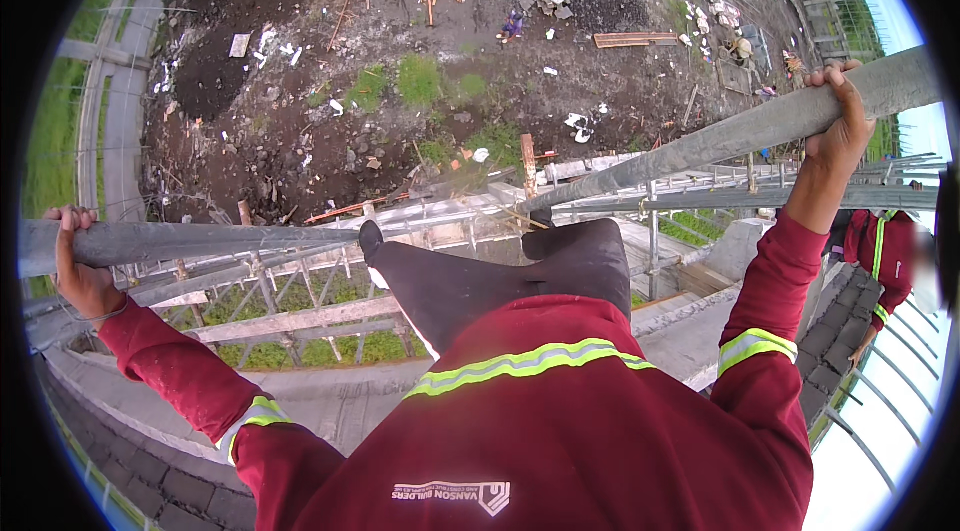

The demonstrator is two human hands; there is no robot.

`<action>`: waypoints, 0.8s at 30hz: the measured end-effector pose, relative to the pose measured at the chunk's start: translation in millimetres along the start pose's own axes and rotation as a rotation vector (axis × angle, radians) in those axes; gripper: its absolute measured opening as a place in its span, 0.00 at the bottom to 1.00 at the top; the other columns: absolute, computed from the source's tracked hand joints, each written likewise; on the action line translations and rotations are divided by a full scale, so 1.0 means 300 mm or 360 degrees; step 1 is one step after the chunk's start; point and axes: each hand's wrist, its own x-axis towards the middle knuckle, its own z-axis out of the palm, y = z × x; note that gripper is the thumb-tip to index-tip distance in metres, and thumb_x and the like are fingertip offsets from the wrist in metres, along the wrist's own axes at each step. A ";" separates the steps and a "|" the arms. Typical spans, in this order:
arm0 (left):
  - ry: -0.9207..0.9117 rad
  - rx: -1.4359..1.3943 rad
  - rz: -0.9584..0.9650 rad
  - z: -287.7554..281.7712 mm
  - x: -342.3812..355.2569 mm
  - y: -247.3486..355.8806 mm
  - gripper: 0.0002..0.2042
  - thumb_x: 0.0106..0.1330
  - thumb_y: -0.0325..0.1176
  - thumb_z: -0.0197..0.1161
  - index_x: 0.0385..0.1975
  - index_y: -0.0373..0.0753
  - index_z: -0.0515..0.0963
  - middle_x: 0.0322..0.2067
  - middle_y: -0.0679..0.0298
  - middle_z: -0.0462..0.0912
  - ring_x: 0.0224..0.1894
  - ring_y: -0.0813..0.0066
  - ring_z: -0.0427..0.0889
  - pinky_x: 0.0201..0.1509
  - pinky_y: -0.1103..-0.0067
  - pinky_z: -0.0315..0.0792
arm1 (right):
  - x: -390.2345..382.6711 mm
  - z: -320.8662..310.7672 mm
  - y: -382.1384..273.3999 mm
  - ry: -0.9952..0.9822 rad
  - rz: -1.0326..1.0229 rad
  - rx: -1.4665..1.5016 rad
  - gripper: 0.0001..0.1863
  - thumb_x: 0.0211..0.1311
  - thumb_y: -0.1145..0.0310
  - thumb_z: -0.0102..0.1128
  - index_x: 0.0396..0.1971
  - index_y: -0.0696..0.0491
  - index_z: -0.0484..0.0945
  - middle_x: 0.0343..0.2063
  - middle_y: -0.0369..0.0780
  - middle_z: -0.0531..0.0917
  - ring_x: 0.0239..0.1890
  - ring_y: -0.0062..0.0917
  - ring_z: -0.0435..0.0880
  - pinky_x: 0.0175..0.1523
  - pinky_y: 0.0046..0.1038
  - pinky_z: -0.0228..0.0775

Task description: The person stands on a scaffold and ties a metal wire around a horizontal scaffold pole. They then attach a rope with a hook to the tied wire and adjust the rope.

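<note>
Slanting in from the right, a thick grey pipe point(700, 143) lies in the grasp of the right hand point(843, 121), fingers curled over its top. At the far left, the left hand point(88, 276) wraps its fingers around a second grey pipe point(200, 244), level across that side. Between them the dark trousers point(490, 281) spread wide, one shoe point(371, 242) near the left pipe's inner end. Bare soil point(330, 131) with loose planks point(635, 39) lies far below; a co-worker point(880, 246) in red is beside grey blockwork point(835, 326) at right.
</note>
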 end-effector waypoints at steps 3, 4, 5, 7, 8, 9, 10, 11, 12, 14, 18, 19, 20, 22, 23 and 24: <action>0.0005 -0.0004 -0.0009 -0.041 0.018 -0.013 0.12 0.72 0.26 0.59 0.51 0.29 0.70 0.40 0.58 0.73 0.44 0.70 0.72 0.57 0.70 0.68 | 0.004 -0.013 0.008 -0.0016 -0.0016 0.0006 0.20 0.56 0.76 0.67 0.47 0.63 0.72 0.34 0.45 0.81 0.34 0.32 0.84 0.44 0.35 0.78; 0.0017 -0.0003 -0.0017 -0.059 0.025 -0.017 0.12 0.72 0.26 0.59 0.51 0.29 0.70 0.40 0.58 0.73 0.44 0.69 0.72 0.57 0.70 0.68 | 0.004 -0.017 0.011 -0.0021 -0.0022 0.0005 0.19 0.57 0.75 0.67 0.47 0.63 0.73 0.34 0.45 0.81 0.35 0.32 0.84 0.44 0.35 0.78; 0.0011 0.0009 -0.0017 -0.076 0.035 -0.022 0.12 0.72 0.26 0.59 0.51 0.29 0.70 0.40 0.58 0.73 0.44 0.69 0.72 0.57 0.70 0.68 | 0.005 -0.021 0.014 -0.0055 -0.0068 0.0019 0.19 0.57 0.75 0.67 0.47 0.63 0.73 0.34 0.45 0.81 0.35 0.32 0.84 0.44 0.34 0.78; -0.0011 -0.0018 -0.0006 -0.108 0.054 -0.029 0.12 0.72 0.26 0.59 0.51 0.29 0.70 0.40 0.59 0.73 0.43 0.70 0.72 0.56 0.71 0.68 | 0.004 -0.026 0.018 -0.0024 -0.0054 -0.0026 0.19 0.57 0.74 0.68 0.46 0.63 0.73 0.34 0.45 0.81 0.35 0.32 0.84 0.44 0.34 0.78; -0.0036 -0.0054 -0.0010 -0.120 0.061 -0.029 0.12 0.72 0.26 0.59 0.51 0.29 0.70 0.40 0.59 0.73 0.43 0.70 0.72 0.56 0.71 0.68 | 0.004 -0.027 0.019 -0.0021 -0.0056 -0.0046 0.19 0.57 0.73 0.68 0.46 0.63 0.73 0.34 0.45 0.81 0.36 0.32 0.84 0.44 0.33 0.78; -0.0063 -0.0079 0.0024 -0.127 0.067 -0.030 0.12 0.71 0.26 0.59 0.51 0.30 0.70 0.40 0.59 0.73 0.43 0.70 0.72 0.56 0.71 0.68 | 0.003 -0.027 0.021 -0.0016 -0.0058 -0.0069 0.18 0.57 0.73 0.68 0.45 0.63 0.74 0.34 0.44 0.81 0.35 0.32 0.84 0.44 0.33 0.78; -0.0067 -0.0094 -0.0037 -0.129 0.070 -0.027 0.12 0.71 0.26 0.60 0.51 0.30 0.70 0.40 0.59 0.73 0.43 0.70 0.72 0.56 0.71 0.68 | 0.004 -0.028 0.021 -0.0006 -0.0065 -0.0086 0.18 0.57 0.73 0.69 0.45 0.62 0.74 0.33 0.44 0.82 0.35 0.32 0.85 0.44 0.33 0.78; -0.0070 -0.0103 -0.0048 -0.125 0.071 -0.028 0.12 0.71 0.26 0.60 0.51 0.30 0.70 0.40 0.60 0.73 0.43 0.70 0.72 0.56 0.71 0.68 | 0.004 -0.027 0.022 0.0004 -0.0077 -0.0100 0.18 0.57 0.73 0.69 0.45 0.62 0.74 0.33 0.44 0.82 0.35 0.32 0.85 0.44 0.33 0.78; -0.0069 -0.0086 -0.0031 -0.117 0.067 -0.023 0.12 0.71 0.25 0.60 0.51 0.31 0.70 0.39 0.60 0.73 0.43 0.70 0.72 0.56 0.71 0.68 | 0.005 -0.025 0.022 -0.0013 -0.0080 -0.0080 0.18 0.56 0.73 0.69 0.45 0.62 0.74 0.33 0.44 0.82 0.35 0.32 0.85 0.43 0.33 0.78; -0.0011 -0.0117 -0.0079 -0.084 0.051 -0.015 0.12 0.71 0.25 0.61 0.50 0.31 0.71 0.39 0.61 0.73 0.43 0.70 0.73 0.55 0.71 0.68 | 0.004 -0.021 0.020 -0.0072 -0.0121 0.0007 0.18 0.56 0.74 0.69 0.45 0.62 0.74 0.33 0.44 0.82 0.34 0.33 0.85 0.43 0.32 0.78; 0.0070 -0.0061 -0.0058 0.012 0.006 0.002 0.11 0.70 0.25 0.62 0.49 0.33 0.71 0.36 0.62 0.74 0.41 0.71 0.73 0.53 0.70 0.69 | -0.002 -0.002 0.008 0.0010 -0.0042 -0.0006 0.20 0.53 0.77 0.70 0.45 0.61 0.75 0.32 0.44 0.82 0.32 0.32 0.85 0.42 0.34 0.78; 0.0038 -0.0025 -0.0028 0.034 -0.003 0.008 0.11 0.70 0.25 0.62 0.49 0.33 0.71 0.36 0.62 0.74 0.41 0.71 0.73 0.52 0.70 0.70 | -0.006 0.005 0.004 0.0021 -0.0027 0.0004 0.20 0.52 0.77 0.70 0.45 0.61 0.75 0.32 0.44 0.82 0.32 0.32 0.85 0.42 0.34 0.78; 0.0106 -0.0020 -0.0055 0.053 -0.013 0.015 0.12 0.70 0.26 0.63 0.49 0.33 0.71 0.35 0.62 0.74 0.40 0.71 0.73 0.51 0.70 0.70 | -0.008 0.012 -0.003 0.0025 -0.0014 0.0014 0.20 0.52 0.77 0.70 0.45 0.61 0.75 0.32 0.44 0.82 0.32 0.32 0.85 0.42 0.34 0.77; 0.0092 -0.0023 -0.0059 0.084 -0.022 0.032 0.13 0.70 0.27 0.64 0.49 0.33 0.71 0.34 0.63 0.74 0.39 0.70 0.74 0.50 0.70 0.71 | -0.015 0.028 -0.019 0.0028 -0.0031 0.0047 0.20 0.51 0.77 0.71 0.44 0.61 0.75 0.32 0.44 0.82 0.31 0.32 0.85 0.42 0.34 0.77; 0.0157 -0.0003 -0.0076 0.096 -0.024 0.041 0.13 0.70 0.28 0.65 0.49 0.34 0.71 0.35 0.62 0.75 0.39 0.70 0.74 0.50 0.70 0.71 | -0.017 0.036 -0.026 0.0056 -0.0021 0.0021 0.20 0.51 0.77 0.71 0.44 0.61 0.75 0.32 0.43 0.82 0.31 0.31 0.85 0.42 0.33 0.76; 0.0152 -0.0015 -0.0087 0.108 -0.029 0.043 0.14 0.70 0.29 0.65 0.50 0.34 0.71 0.35 0.62 0.75 0.39 0.70 0.74 0.49 0.70 0.71 | -0.020 0.042 -0.033 0.0072 -0.0024 0.0011 0.20 0.51 0.77 0.71 0.44 0.61 0.76 0.32 0.43 0.82 0.31 0.31 0.85 0.42 0.33 0.76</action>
